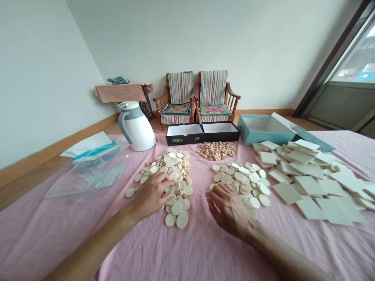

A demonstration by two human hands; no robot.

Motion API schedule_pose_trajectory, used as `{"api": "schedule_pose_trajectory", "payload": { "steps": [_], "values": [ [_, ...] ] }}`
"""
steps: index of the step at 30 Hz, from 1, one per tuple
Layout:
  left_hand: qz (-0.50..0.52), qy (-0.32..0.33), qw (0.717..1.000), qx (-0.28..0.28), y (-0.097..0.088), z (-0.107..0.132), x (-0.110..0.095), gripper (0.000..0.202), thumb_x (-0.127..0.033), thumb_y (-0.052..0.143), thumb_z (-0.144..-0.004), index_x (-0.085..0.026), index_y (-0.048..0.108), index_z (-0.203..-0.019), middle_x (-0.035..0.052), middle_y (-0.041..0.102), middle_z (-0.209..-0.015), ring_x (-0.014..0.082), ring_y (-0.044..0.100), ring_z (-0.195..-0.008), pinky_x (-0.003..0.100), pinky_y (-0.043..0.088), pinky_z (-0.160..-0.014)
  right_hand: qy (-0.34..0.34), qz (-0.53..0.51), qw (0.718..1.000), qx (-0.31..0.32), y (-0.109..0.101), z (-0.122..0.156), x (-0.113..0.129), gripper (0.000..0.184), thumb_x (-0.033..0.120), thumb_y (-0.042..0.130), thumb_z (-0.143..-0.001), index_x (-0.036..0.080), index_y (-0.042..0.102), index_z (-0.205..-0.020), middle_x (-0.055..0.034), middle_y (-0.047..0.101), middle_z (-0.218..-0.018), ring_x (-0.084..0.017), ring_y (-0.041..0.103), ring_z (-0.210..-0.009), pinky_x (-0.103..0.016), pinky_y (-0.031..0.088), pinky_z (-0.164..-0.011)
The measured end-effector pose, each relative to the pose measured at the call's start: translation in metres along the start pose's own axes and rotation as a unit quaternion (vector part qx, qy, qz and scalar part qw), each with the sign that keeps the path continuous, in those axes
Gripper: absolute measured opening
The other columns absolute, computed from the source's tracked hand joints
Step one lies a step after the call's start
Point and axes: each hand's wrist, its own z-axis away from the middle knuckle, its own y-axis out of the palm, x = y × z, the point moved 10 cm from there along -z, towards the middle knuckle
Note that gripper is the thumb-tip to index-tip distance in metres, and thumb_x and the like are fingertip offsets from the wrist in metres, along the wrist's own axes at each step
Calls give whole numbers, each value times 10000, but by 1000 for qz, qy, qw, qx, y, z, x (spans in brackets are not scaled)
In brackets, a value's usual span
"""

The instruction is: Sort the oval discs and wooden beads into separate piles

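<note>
Left hand (pixel 150 195) palm down on the near side of the left heap of round discs (pixel 175 168), fingers spread flat on top. Grip open, nothing held. Right hand (pixel 230 208) near it, fingers bent, tips touching the near edge of the right heap of round discs (pixel 246 181). Grip half curled; no telling whether holding a disc or not. Both heaps in the middle of the desk (pixel 187 253), on a pink cloth, with a bare strip between them.

Behind the right heap, a small heap of little round beads (pixel 217 150). Off to the right, a big spread of flat square tiles (pixel 316 175), some lying on top of others.

At the far edge, two black boxes (pixel 184 139) side by side and touching, both open, only white insides to see. Just right of them, a teal box (pixel 260 137), open too, pale inside, with a teal lid (pixel 315 141) right beside it.

On the left, a white jug (pixel 137 127) with a grey handle, standing up, top shut. Near it, a clear zip bag (pixel 88 171) with a blue strip, lying flat; too hard to tell what is inside.

Far back on the floor, two wooden chairs (pixel 195 97) with striped covers.
</note>
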Motion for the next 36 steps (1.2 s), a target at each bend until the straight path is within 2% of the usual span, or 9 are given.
{"api": "schedule_pose_trajectory", "payload": {
  "steps": [4,9,14,17,22,26,31,33,36],
  "values": [
    [-29,4,1000,4,3,-1,-3,97,-165,572,-834,-195,640,-895,50,554,-937,198,513,-938,324,441,-827,-6,1,1000,2,1,0,1,195,106,460,-866,177,513,-693,-20,517,-717,-142,420,-673,-297,295,-676],
    [-64,23,998,-3,4,-4,-7,165,-132,486,-883,-176,626,-810,54,558,-907,193,512,-911,339,421,-836,19,1,1000,-15,-12,0,-9,181,125,461,-878,174,549,-727,-30,539,-729,-151,450,-690,-296,306,-676],
    [-35,-23,999,-8,-1,-4,7,74,-178,583,-848,-197,638,-893,28,570,-899,181,537,-892,313,426,-795,54,-22,997,-57,-25,0,-27,185,137,460,-882,173,578,-743,-40,553,-727,-164,486,-717,-298,341,-695],
    [-18,-33,999,0,-1,-5,9,102,-204,647,-814,-211,653,-916,18,586,-887,182,551,-896,302,428,-783,68,-31,993,-86,-37,0,-38,165,149,472,-875,172,609,-786,-51,578,-755,-173,508,-740,-298,364,-705],
    [-19,-21,1000,13,7,-12,-3,150,-300,654,-825,-200,664,-935,35,598,-891,197,548,-924,311,435,-807,100,-35,985,-139,-58,4,-62,149,167,497,-862,178,632,-800,-45,610,-765,-170,536,-734,-294,389,-707],
    [-29,-15,999,14,12,-15,-8,125,-293,599,-866,-197,677,-883,37,602,-849,193,548,-893,319,431,-803,121,-33,981,-147,-63,6,-77,149,170,502,-847,181,647,-815,-46,625,-781,-170,543,-729,-293,397,-702],
    [31,-29,999,-32,2,-24,-10,152,-241,529,-901,-195,672,-876,28,622,-830,158,567,-825,288,441,-766,143,-19,976,-164,-69,8,-90,156,179,498,-840,183,652,-813,-47,629,-777,-169,550,-722,-286,401,-685],
    [72,-22,996,-48,-1,-34,-19,160,-255,527,-902,-187,668,-874,31,642,-841,155,583,-829,275,449,-762,148,-8,973,-178,-73,10,-95,162,188,494,-841,186,651,-804,-44,631,-769,-165,551,-711,-285,402,-680],
    [129,-4,992,-14,14,-56,-44,226,-306,527,-903,-180,681,-796,25,643,-753,143,592,-738,253,455,-682,148,3,971,-185,-77,11,-98,182,207,482,-847,188,654,-792,-42,625,-737,-162,544,-684,-287,400,-670]
  ]
}}
